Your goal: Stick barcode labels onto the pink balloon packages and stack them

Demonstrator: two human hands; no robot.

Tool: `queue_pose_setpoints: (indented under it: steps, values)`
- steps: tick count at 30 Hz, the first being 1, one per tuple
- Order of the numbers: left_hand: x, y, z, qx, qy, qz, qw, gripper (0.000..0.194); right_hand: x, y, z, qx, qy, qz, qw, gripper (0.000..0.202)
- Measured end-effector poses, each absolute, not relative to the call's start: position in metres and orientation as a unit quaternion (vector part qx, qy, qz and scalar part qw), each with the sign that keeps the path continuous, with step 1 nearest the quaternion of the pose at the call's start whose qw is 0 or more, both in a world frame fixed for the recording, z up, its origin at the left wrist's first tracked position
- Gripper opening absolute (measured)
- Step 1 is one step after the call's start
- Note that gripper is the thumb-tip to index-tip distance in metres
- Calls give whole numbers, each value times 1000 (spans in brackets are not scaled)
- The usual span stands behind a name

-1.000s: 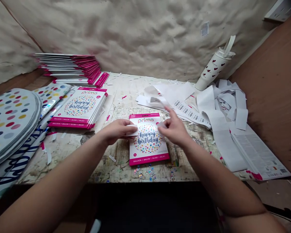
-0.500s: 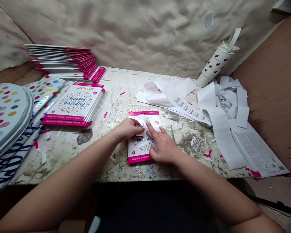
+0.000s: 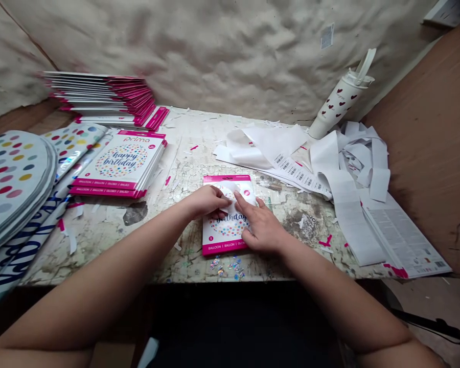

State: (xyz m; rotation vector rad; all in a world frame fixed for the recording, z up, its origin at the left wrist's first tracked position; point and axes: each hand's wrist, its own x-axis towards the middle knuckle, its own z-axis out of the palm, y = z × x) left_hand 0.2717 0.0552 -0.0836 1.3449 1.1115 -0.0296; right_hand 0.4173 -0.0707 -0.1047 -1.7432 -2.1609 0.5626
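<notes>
A white and pink balloon packet (image 3: 226, 242) printed "birthday" lies flat on the worktable in front of me. My left hand (image 3: 210, 203) is over its upper left part, thumb and fingers pinched together. Something pale and small shows by those fingertips, too unclear to name. My right hand (image 3: 261, 222) rests on the packet's right side with its fingers apart, the index fingertip close to my left fingertips. Both hands cover much of the printed circle. Below the packet lie several shiny sequins (image 3: 230, 267).
At left are a pile of similar packets (image 3: 118, 158), a taller stack (image 3: 103, 97) behind it, and dotted foil balloons (image 3: 15, 184). To the right lie barcode label sheets (image 3: 291, 168), white paper strips (image 3: 345, 204) and a printed card (image 3: 410, 235). A white tumbler (image 3: 335, 105) stands behind them.
My right hand has shifted slightly right and down, uncovering more of the word "birthday". My left hand stays pinched in nearly the same place. The whole view has moved a little.
</notes>
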Motion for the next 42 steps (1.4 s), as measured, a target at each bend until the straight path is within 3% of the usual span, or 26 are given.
queue_pose_setpoints:
  steps: [3,6,10,12,14,17,20,23,26,29,37,40,42]
  values:
    - [273,54,-83,631,470,-18,616,32,424,-69,-98,-612,-734,235,176,90]
    - [274,54,-80,671,460,-22,581,29,428,-70,-92,-611,-717,255,217,90]
    - [270,45,-77,721,440,-19,535,28,422,-72,-96,-612,-750,192,162,88]
    - [263,28,-79,796,421,33,433,30,416,-73,-101,-624,-747,180,143,88]
    - [253,5,-87,875,395,102,261,37,413,-73,-103,-633,-740,180,142,89]
    - [244,-27,-103,919,369,107,93,49,416,-73,-99,-634,-728,208,154,90]
    - [244,-42,-115,920,381,64,66,57,426,-69,-88,-635,-699,221,243,81]
    - [249,-44,-116,916,393,60,62,58,437,-58,-82,-635,-619,202,417,46]
    - [251,-42,-116,914,393,74,69,58,441,-44,-87,-619,-473,390,491,28]
    - [249,-43,-118,909,396,99,78,57,437,-36,-98,-603,-351,551,458,34]
    - [248,-44,-122,916,373,127,75,56,435,-30,-104,-671,-340,531,391,21]
    - [247,-42,-120,923,367,91,72,59,436,-29,-96,-730,-420,447,302,16]
    - [247,-41,-119,925,364,70,80,59,431,-33,-90,-776,-510,292,229,18]
